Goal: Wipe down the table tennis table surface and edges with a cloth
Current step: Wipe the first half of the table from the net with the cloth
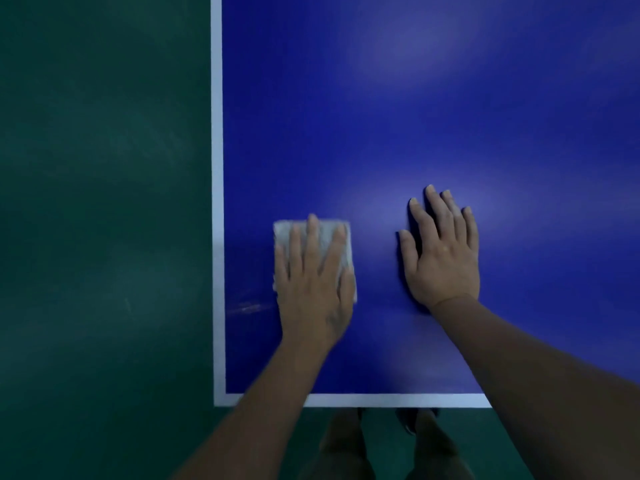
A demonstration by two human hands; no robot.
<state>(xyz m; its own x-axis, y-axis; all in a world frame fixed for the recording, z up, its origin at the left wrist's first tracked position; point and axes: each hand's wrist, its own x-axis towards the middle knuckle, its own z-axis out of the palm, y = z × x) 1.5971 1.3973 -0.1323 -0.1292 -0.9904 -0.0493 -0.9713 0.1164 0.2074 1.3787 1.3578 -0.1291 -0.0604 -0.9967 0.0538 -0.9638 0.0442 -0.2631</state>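
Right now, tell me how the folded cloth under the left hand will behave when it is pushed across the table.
The cloth looks soft and folded flat, so it will probably go floppy if lifted. Under the flat left hand it should slide easily on the glossy table. Its uncovered corners may curl or bunch when pushed.

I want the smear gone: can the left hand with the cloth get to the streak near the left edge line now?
Probably yes. The left hand presses the cloth flat on the table, and the streak lies just left of it, with nothing between.
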